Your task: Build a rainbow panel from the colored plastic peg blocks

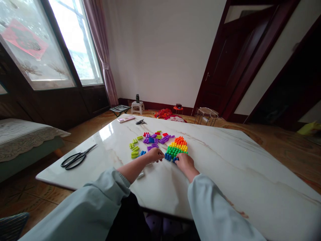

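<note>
A panel of rounded plastic beads [177,150] lies on the table, in bands of orange, yellow, green and blue. My right hand [185,163] is closed at its near edge, fingers gripping the blue beads there and hiding some of them. Just left of the panel, my left hand [154,155] is closed in a pinch; whatever is between its fingertips is too small to tell. Beyond and beside the left hand lie loose purple beads [152,146], lime-green beads [134,154] and red beads [146,134]. A few blue beads [142,153] lie near my left wrist.
Black-handled scissors [78,157] lie at the left of the marble-patterned table [225,167]. A pink phone [126,118] and a small dark tool [140,122] are near the far edge. A small whitish object [140,174] sits beside my left forearm. Stools stand beyond.
</note>
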Motion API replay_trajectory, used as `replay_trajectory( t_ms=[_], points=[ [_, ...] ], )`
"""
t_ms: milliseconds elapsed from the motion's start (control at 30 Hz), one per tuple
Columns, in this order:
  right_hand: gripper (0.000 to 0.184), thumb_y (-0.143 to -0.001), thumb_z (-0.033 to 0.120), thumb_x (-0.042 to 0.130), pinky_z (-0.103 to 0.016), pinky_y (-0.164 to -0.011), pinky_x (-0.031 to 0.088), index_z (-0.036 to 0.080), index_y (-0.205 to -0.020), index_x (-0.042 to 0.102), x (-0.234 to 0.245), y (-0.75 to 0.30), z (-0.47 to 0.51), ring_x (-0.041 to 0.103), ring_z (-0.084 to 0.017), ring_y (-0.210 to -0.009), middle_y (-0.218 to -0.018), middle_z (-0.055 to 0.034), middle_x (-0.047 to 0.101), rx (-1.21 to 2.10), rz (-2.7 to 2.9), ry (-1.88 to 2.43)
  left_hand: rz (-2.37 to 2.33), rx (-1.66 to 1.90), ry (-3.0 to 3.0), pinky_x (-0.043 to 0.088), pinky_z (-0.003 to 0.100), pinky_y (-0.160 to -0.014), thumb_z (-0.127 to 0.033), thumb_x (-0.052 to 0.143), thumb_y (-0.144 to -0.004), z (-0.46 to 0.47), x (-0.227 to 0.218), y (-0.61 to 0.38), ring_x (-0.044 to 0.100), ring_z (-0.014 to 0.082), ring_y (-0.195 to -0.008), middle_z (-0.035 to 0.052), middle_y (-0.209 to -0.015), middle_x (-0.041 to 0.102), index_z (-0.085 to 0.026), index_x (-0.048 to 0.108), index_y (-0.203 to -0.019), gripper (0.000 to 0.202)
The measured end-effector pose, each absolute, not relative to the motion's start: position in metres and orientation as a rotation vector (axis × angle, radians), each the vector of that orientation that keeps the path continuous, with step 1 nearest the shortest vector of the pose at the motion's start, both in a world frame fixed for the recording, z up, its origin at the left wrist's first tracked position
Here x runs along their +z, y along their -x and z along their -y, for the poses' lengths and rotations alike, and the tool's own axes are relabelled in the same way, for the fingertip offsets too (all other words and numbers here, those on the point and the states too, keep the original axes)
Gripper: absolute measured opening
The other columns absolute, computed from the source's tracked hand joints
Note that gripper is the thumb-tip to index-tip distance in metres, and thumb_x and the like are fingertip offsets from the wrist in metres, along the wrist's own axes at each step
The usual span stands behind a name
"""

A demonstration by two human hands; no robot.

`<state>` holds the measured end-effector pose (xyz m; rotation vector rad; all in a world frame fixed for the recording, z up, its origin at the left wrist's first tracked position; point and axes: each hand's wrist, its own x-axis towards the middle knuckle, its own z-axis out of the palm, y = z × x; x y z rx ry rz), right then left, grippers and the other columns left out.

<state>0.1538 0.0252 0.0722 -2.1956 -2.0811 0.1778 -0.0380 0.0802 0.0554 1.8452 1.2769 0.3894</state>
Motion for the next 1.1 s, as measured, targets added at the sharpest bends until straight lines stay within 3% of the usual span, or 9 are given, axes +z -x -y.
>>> replay_trajectory(
  t_ms=[167, 333, 500, 667, 800, 900, 1000, 1100],
  points=[
    [0.019, -0.078, 0.031, 0.065, -0.025, -0.066, 0.044, 0.025, -0.096, 0.071, 0.076, -0.158, -0.026, 0.067, -0.021, -0.090, -0.095, -0.0052, 0.073, 0.094, 1.981, 2.168, -1.155, 0.557, -1.631, 0.036, 0.016, -0.043, -0.035, 0.057, -0.078, -0.076, 0.064, 0.030, 0.055, 0.0082, -0.055, 0.0049, -0.081, 0.068, -0.013, 0.067, -0.098, 0.030],
    [0.018, -0.078, 0.039, 0.066, -0.025, -0.062, 0.043, 0.023, -0.082, 0.071, 0.079, -0.159, -0.025, 0.067, -0.020, -0.082, -0.085, -0.0059, 0.072, 0.111, 1.960, 2.203, -1.099, 0.612, -1.374, 0.041, 0.017, -0.050, -0.016, 0.054, -0.068, -0.074, 0.073, 0.025, 0.059, 0.0110, -0.069, 0.0054, -0.090, 0.067, -0.016, 0.062, -0.103, 0.036],
    [0.013, -0.079, 0.033, 0.065, -0.025, -0.064, 0.043, 0.023, -0.083, 0.072, 0.075, -0.154, -0.027, 0.067, -0.020, -0.086, -0.089, -0.0065, 0.072, 0.151, 2.000, 2.196, -1.055, 0.658, -1.326, 0.047, 0.021, -0.059, -0.004, 0.052, -0.062, -0.076, 0.069, 0.026, 0.060, 0.0117, -0.074, 0.0046, -0.091, 0.065, -0.016, 0.058, -0.104, 0.044],
    [0.012, -0.077, 0.033, 0.066, -0.026, -0.064, 0.043, 0.023, -0.082, 0.072, 0.080, -0.153, -0.027, 0.067, -0.021, -0.084, -0.088, -0.0060, 0.072, 0.152, 1.983, 2.175, -0.924, 0.704, -1.361, 0.051, 0.029, -0.075, 0.002, 0.061, -0.059, -0.076, 0.063, 0.029, 0.064, 0.0138, -0.079, 0.0045, -0.090, 0.066, -0.015, 0.053, -0.111, 0.055],
    [0.016, -0.078, 0.038, 0.065, -0.024, -0.065, 0.044, 0.024, -0.083, 0.072, 0.087, -0.152, -0.022, 0.066, -0.018, -0.082, -0.084, -0.0037, 0.073, 0.217, 1.878, 2.062, -0.832, 0.719, -1.403, 0.051, 0.031, -0.075, -0.005, 0.074, -0.058, -0.075, 0.061, 0.029, 0.065, 0.0146, -0.076, 0.0025, -0.082, 0.067, -0.016, 0.052, -0.118, 0.064],
    [0.022, -0.081, 0.040, 0.062, -0.022, -0.067, 0.046, 0.024, -0.094, 0.071, 0.088, -0.148, -0.020, 0.066, -0.016, -0.082, -0.086, -0.0012, 0.073, 0.368, 1.818, 1.850, -0.808, 0.726, -1.366, 0.050, 0.029, -0.070, -0.013, 0.079, -0.057, -0.074, 0.063, 0.026, 0.064, 0.0126, -0.068, -0.0005, -0.074, 0.066, -0.015, 0.052, -0.119, 0.067],
    [0.026, -0.081, 0.031, 0.062, -0.022, -0.073, 0.048, 0.022, -0.105, 0.070, 0.088, -0.144, -0.020, 0.066, -0.016, -0.085, -0.093, -0.0025, 0.073, 0.404, 1.813, 1.684, -0.778, 0.712, -1.361, 0.049, 0.027, -0.066, -0.015, 0.083, -0.054, -0.074, 0.066, 0.023, 0.062, 0.0113, -0.062, -0.0017, -0.069, 0.066, -0.013, 0.052, -0.120, 0.073],
    [0.026, -0.076, 0.021, 0.066, -0.023, -0.079, 0.048, 0.020, -0.102, 0.071, 0.088, -0.141, -0.021, 0.065, -0.016, -0.090, -0.101, -0.0049, 0.071, 0.386, 1.835, 1.617, -0.757, 0.694, -1.411, 0.049, 0.026, -0.063, -0.016, 0.086, -0.050, -0.073, 0.069, 0.021, 0.061, 0.0115, -0.058, -0.0024, -0.062, 0.065, -0.011, 0.051, -0.124, 0.082]
  ],
)
